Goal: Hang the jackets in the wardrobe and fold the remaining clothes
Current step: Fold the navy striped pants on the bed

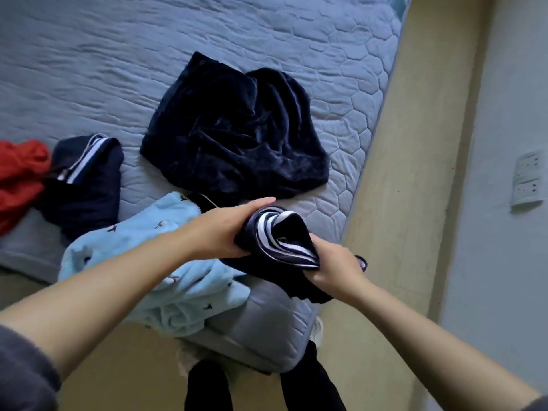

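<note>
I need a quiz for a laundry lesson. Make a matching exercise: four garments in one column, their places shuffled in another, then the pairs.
1. red garment
2. dark plush garment
3. light blue printed garment
4. striped navy garment

A. gripped by left hand and right hand
B. cut off at the left edge
C. spread in the middle of the bed
D. draped over the near edge

Pairs: 1-B, 2-C, 3-D, 4-A
</note>
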